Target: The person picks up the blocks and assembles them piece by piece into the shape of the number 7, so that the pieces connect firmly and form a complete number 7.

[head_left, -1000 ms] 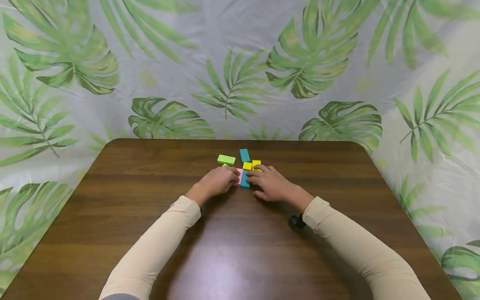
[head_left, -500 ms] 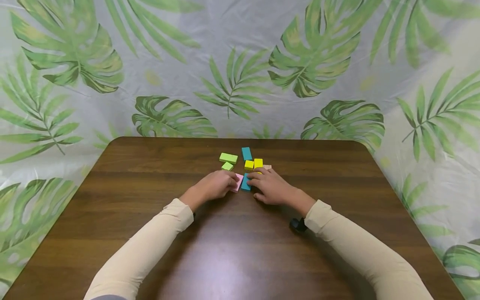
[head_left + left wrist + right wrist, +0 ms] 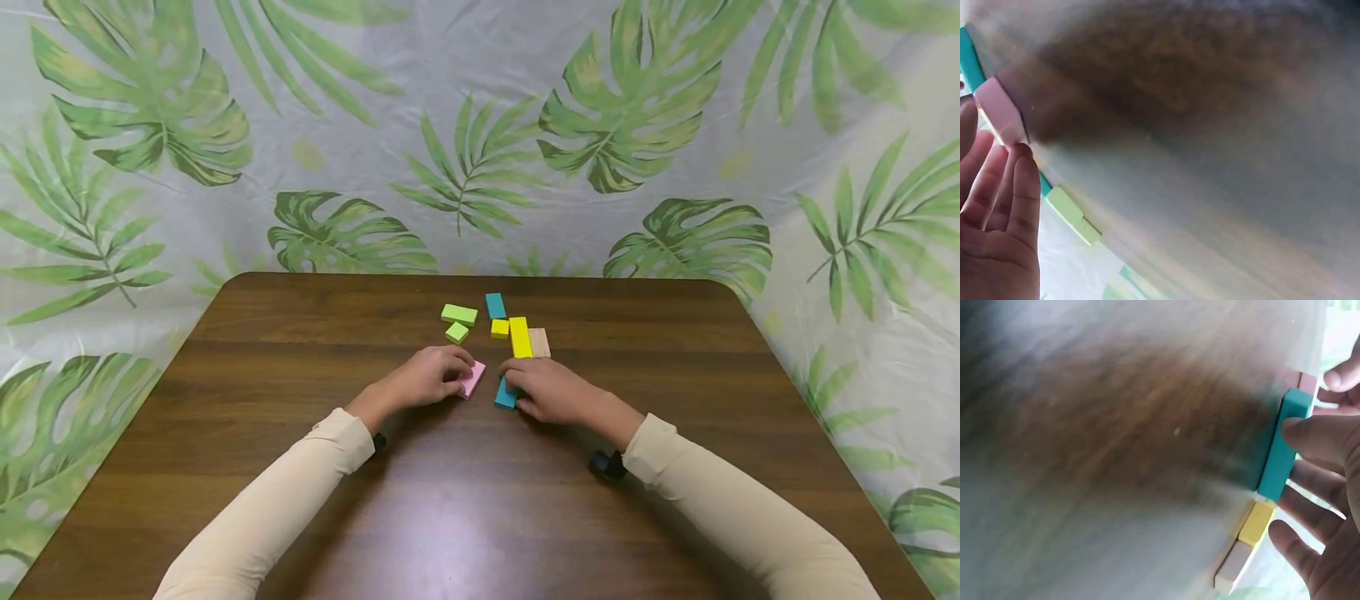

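My left hand pinches a pink block lying on the wooden table; in the left wrist view the thumb and fingers meet this pink block near one end. To its right, across a small gap, a teal block lies in the grip of my right hand. The right wrist view has the thumb on the near side of the teal block and fingers behind it. Just beyond the right hand are a long yellow piece and a plain wooden block.
Farther back lie a long green block, a small green block, a second teal block and a small yellow block. The brown table reaches a leaf-patterned cloth behind.
The pink and teal blocks, side by side earlier, now stand apart. My right hand has drawn the teal block toward me and rightward, uncovering the yellow and wooden blocks. The left hand shifted slightly nearer.
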Motion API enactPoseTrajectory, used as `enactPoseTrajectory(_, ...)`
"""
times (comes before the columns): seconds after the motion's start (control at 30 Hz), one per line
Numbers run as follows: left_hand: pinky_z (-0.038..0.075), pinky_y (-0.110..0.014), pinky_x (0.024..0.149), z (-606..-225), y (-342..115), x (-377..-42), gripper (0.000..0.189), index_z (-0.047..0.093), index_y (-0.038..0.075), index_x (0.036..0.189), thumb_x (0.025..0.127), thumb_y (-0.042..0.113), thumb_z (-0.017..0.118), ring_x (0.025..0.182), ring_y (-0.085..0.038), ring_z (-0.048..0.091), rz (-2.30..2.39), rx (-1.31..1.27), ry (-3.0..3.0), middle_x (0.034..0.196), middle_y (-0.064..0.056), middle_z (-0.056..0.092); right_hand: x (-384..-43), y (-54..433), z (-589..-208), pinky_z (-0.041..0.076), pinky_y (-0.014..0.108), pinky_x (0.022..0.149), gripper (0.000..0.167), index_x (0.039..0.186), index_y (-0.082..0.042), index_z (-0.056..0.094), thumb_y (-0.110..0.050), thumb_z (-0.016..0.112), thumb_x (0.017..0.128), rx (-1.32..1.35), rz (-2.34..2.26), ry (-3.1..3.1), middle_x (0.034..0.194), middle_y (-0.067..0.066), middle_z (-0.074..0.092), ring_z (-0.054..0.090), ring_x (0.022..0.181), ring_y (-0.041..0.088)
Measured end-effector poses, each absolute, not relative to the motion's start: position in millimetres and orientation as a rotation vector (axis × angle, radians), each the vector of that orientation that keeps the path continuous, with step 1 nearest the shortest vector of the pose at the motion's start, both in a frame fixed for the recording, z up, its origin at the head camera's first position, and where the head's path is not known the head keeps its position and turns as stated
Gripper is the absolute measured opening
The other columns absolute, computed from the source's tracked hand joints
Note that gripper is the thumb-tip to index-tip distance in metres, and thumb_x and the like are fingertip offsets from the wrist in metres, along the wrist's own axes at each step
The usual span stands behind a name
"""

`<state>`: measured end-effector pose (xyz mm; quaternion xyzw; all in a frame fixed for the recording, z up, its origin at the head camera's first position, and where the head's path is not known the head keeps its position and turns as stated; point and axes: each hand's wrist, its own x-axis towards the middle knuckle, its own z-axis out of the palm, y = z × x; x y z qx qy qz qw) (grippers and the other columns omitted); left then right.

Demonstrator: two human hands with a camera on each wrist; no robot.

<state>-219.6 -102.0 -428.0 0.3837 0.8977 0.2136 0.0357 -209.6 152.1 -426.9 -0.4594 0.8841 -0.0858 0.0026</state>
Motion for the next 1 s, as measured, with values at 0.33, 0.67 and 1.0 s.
enactPoseTrajectory(0.33,0.052,-0.039,0.099,-433,-98,-216,0.024,0.074,0.002,0.112,0.091,0.014,0.071,0.113,-0.026,0.065,0.685,1.178,2.742,0.126,-0.009,0.067,-207,174,-430,0.055,0.036,0.090,0.027,0.115,-0.013,0.070,-0.011,0.074,0.088,-1.374,-0.284,2.807,0.109,0.002,0.065,0.061,0.095,0.017)
enactPoseTrajectory(0.67,0.052,-0.040,0.100,-436,-100,-209,0.024,0.074,0.001,0.113,0.092,0.009,0.069,0.117,-0.028,0.064,0.736,1.150,2.722,0.129,-0.010,0.066,-208,182,-430,0.055,0.036,0.093,0.025,0.112,-0.012,0.070,-0.005,0.071,0.089,-1.345,-0.383,2.739,0.111,0.002,0.066,0.061,0.099,0.017)
enactPoseTrajectory(1.0,0.052,-0.041,0.100,-434,-96,-185,0.023,0.074,0.003,0.114,0.093,0.005,0.065,0.117,-0.027,0.064,0.685,1.235,2.708,0.130,-0.011,0.065,-211,183,-429,0.055,0.038,0.095,0.024,0.113,-0.011,0.072,-0.003,0.070,0.089,-1.388,-0.425,2.708,0.110,0.003,0.069,0.062,0.102,0.018)
